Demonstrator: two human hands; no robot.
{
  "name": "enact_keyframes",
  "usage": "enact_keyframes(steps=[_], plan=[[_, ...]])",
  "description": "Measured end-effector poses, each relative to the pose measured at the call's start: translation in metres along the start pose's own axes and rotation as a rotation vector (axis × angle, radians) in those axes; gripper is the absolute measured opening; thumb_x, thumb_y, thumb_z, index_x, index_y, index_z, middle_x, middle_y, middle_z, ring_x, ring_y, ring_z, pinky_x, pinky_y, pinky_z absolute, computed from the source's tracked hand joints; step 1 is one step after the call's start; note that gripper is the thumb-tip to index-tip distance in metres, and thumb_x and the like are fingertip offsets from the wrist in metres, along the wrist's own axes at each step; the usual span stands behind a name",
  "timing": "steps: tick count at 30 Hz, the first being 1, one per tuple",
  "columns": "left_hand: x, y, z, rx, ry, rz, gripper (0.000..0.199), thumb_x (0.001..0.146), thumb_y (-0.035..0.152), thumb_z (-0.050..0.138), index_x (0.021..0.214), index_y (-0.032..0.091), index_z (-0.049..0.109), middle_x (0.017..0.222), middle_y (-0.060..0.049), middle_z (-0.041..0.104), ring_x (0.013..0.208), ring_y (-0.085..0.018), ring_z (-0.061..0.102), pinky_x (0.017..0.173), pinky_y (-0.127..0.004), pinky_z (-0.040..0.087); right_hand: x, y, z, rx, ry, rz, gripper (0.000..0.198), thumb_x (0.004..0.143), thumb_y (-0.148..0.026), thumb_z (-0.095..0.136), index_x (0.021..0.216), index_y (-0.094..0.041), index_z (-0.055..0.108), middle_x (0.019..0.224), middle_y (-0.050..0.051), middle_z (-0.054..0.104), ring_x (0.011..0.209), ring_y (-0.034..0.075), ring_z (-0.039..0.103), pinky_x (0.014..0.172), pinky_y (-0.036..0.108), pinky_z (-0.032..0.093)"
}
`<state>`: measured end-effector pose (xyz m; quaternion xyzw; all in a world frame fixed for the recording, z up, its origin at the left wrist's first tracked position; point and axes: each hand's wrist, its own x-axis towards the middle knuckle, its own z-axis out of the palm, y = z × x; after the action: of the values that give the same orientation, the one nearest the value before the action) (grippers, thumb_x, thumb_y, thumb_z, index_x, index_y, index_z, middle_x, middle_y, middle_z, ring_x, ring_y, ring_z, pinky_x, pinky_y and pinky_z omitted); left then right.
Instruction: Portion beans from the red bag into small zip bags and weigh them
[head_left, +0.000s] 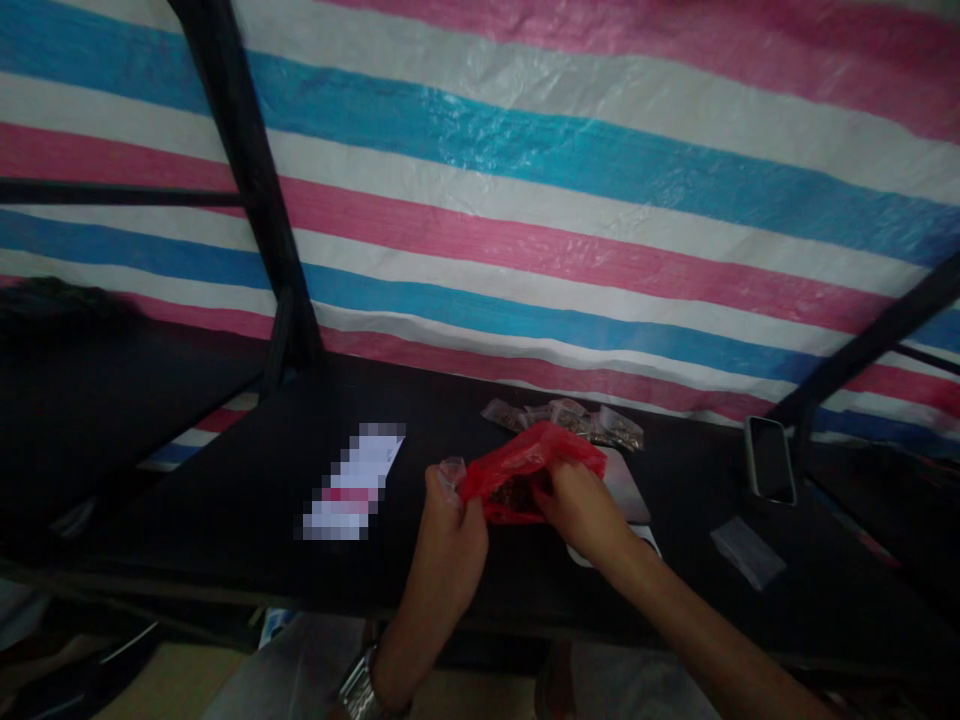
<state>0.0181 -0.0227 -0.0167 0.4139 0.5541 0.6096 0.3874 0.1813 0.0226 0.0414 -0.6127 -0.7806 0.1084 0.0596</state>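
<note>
A red plastic bag lies open on the black table, with dark brown, loose-looking contents showing in its mouth. My left hand grips the bag's left edge, and a small clear plastic bag pokes up between its thumb and fingers. At the other side my right hand reaches into the mouth of the red bag. Its fingers are bent, and the tips are hidden among the contents. Behind the red bag sit several small clear bags filled with brown bits. A flat silver-and-white device is partly covered by the right hand and bag.
On the black table, a blurred-out paper slip lies to the left. To the right are a phone and an unfilled clear bag. Dark metal posts stand before a striped plastic sheet.
</note>
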Motion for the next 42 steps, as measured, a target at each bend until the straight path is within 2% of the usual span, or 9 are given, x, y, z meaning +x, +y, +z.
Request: enact_keyframes(steps=[7, 12, 17, 22, 30, 33, 35, 38, 42], plan=[[0.005, 0.022, 0.003, -0.246, 0.105, -0.094, 0.027, 0.087, 0.025, 0.063, 0.112, 0.023, 0.053, 0.102, -0.002, 0.069, 0.095, -0.023, 0.072, 0.092, -0.042, 0.058, -0.003, 0.002, 0.003, 0.047, -0.012, 0.045, 0.028, 0.094, -0.016, 0.065, 0.121, -0.015, 0.073, 0.124, 0.014, 0.078, 0.117, 0.029, 0.072, 0.092, 0.033, 0.049], [0.004, 0.028, 0.002, -0.203, 0.163, -0.021, 0.031, 0.079, 0.022, 0.066, 0.107, 0.024, 0.054, 0.1, 0.0, 0.067, 0.097, -0.022, 0.071, 0.092, -0.037, 0.059, -0.003, -0.001, 0.003, 0.084, -0.009, 0.068, 0.028, 0.093, -0.016, 0.067, 0.12, -0.016, 0.073, 0.122, 0.013, 0.079, 0.115, 0.028, 0.073, 0.089, 0.032, 0.049], [0.007, 0.027, 0.001, -0.197, 0.179, -0.076, 0.028, 0.08, 0.025, 0.065, 0.107, 0.023, 0.057, 0.102, -0.001, 0.069, 0.095, -0.021, 0.072, 0.085, -0.035, 0.059, -0.005, -0.001, 0.006, 0.162, 0.022, 0.071, 0.029, 0.089, -0.016, 0.069, 0.117, -0.018, 0.074, 0.119, 0.01, 0.08, 0.111, 0.027, 0.074, 0.083, 0.031, 0.05], [0.007, 0.022, 0.001, -0.171, 0.064, -0.1, 0.026, 0.083, 0.028, 0.065, 0.107, 0.023, 0.057, 0.098, -0.002, 0.072, 0.092, -0.022, 0.073, 0.084, -0.036, 0.06, -0.008, -0.005, 0.005, 0.199, 0.027, 0.068, 0.028, 0.089, -0.016, 0.07, 0.116, -0.018, 0.073, 0.114, 0.008, 0.08, 0.102, 0.024, 0.075, 0.078, 0.031, 0.049], [0.007, 0.015, 0.001, -0.178, -0.046, -0.136, 0.033, 0.079, 0.028, 0.066, 0.11, 0.02, 0.062, 0.098, -0.004, 0.074, 0.085, -0.02, 0.072, 0.078, -0.034, 0.058, -0.007, -0.001, -0.001, 0.217, 0.022, -0.072, 0.032, 0.092, -0.012, 0.069, 0.123, -0.017, 0.07, 0.125, 0.011, 0.075, 0.115, 0.024, 0.071, 0.095, 0.032, 0.05], [0.008, 0.014, 0.001, -0.2, -0.039, -0.136, 0.036, 0.077, 0.031, 0.067, 0.11, 0.018, 0.061, 0.099, -0.004, 0.073, 0.085, -0.02, 0.071, 0.079, -0.035, 0.058, -0.03, -0.006, -0.005, 0.168, 0.155, -0.119, 0.025, 0.098, -0.016, 0.065, 0.122, -0.019, 0.07, 0.128, 0.011, 0.071, 0.114, 0.024, 0.069, 0.099, 0.035, 0.051], [0.009, 0.014, 0.0, -0.189, -0.05, -0.094, 0.036, 0.076, 0.03, 0.067, 0.11, 0.018, 0.061, 0.1, -0.004, 0.073, 0.087, -0.021, 0.071, 0.08, -0.035, 0.058, -0.052, -0.013, -0.002, 0.116, 0.222, -0.132, 0.017, 0.103, -0.017, 0.057, 0.11, -0.021, 0.073, 0.116, 0.009, 0.073, 0.103, 0.023, 0.07, 0.093, 0.035, 0.053], [0.012, 0.011, -0.001, -0.141, -0.053, 0.001, 0.033, 0.075, 0.026, 0.066, 0.107, 0.019, 0.058, 0.096, -0.002, 0.072, 0.085, -0.02, 0.07, 0.079, -0.035, 0.058, -0.078, -0.022, 0.012, -0.032, 0.105, -0.223, 0.018, 0.1, -0.016, 0.062, 0.107, -0.022, 0.076, 0.109, 0.008, 0.075, 0.099, 0.025, 0.073, 0.09, 0.037, 0.055], [0.014, 0.004, -0.006, 0.038, -0.021, 0.118, 0.029, 0.08, 0.027, 0.07, 0.104, 0.022, 0.055, 0.093, 0.001, 0.066, 0.082, -0.018, 0.067, 0.079, -0.034, 0.056, -0.078, -0.027, 0.031, -0.186, -0.018, -0.189, 0.028, 0.101, -0.013, 0.059, 0.122, -0.019, 0.076, 0.118, 0.011, 0.076, 0.106, 0.027, 0.074, 0.093, 0.038, 0.056]])
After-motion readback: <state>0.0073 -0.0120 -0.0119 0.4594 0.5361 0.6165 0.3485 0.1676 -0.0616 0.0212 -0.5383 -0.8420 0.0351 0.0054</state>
